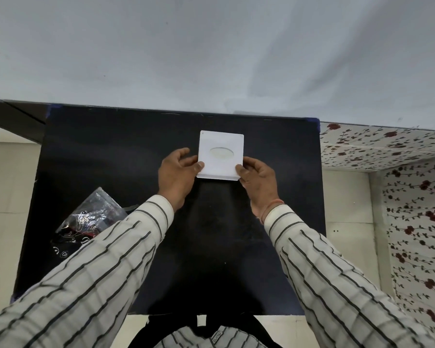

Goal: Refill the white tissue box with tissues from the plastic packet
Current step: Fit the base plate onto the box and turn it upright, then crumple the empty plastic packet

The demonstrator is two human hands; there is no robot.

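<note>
The white tissue box [221,144] stands on the black table [136,151], toward the far middle, its oval top opening facing up. My left hand [177,175] grips its near left corner with the thumb on top. On the near right corner my right hand [258,180] holds the same way. The plastic packet [91,217], clear and crinkled with dark print, lies at the table's left side, partly hidden by my left sleeve. I cannot tell whether tissues are inside the box.
A pale wall rises behind the table's far edge. To the right stands a surface covered in a floral cloth [387,146]. Light floor tiles show on the left and right of the table.
</note>
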